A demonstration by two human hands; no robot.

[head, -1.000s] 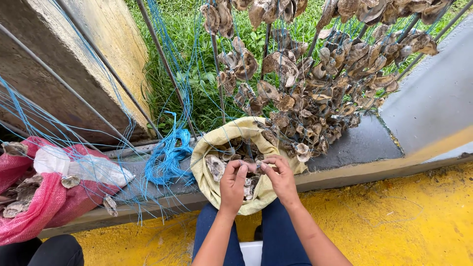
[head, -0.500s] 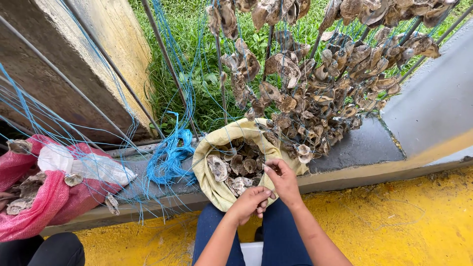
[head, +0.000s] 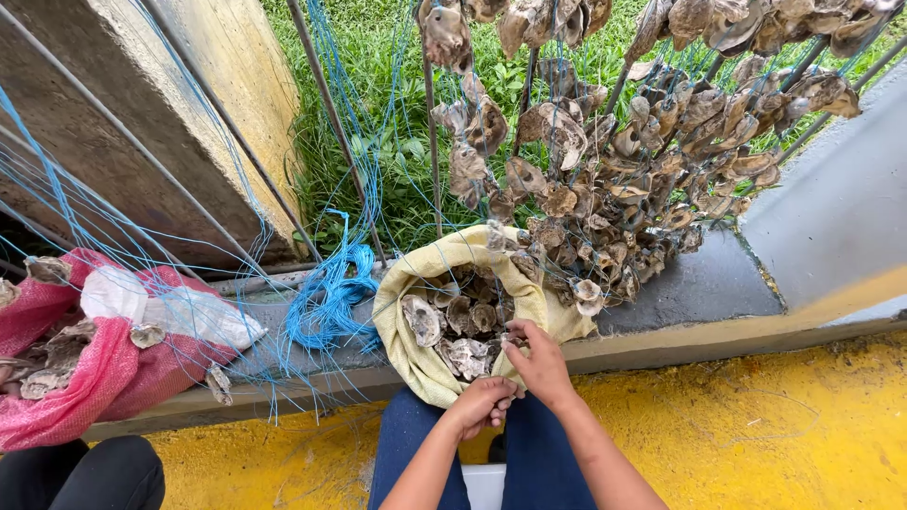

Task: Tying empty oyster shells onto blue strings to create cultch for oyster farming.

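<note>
Here, in the head view, my left hand is curled shut at the near rim of the yellow sack, low centre of the frame; whether it pinches a shell or only the cloth I cannot tell. My right hand lies just above it, fingers bent over the rim and touching the oyster shells inside, grasping at one as far as I can judge. The sack leans on the concrete ledge with its mouth rolled down, which I take to keep the shells within easy reach of my knees. Strung shells hang on lines from the upper right down to the sack's far edge, crowding that side. A coil of blue cord sits just left of it, and a pink net bag fills the lower left. Open room lies on the yellow floor at lower right.
</note>
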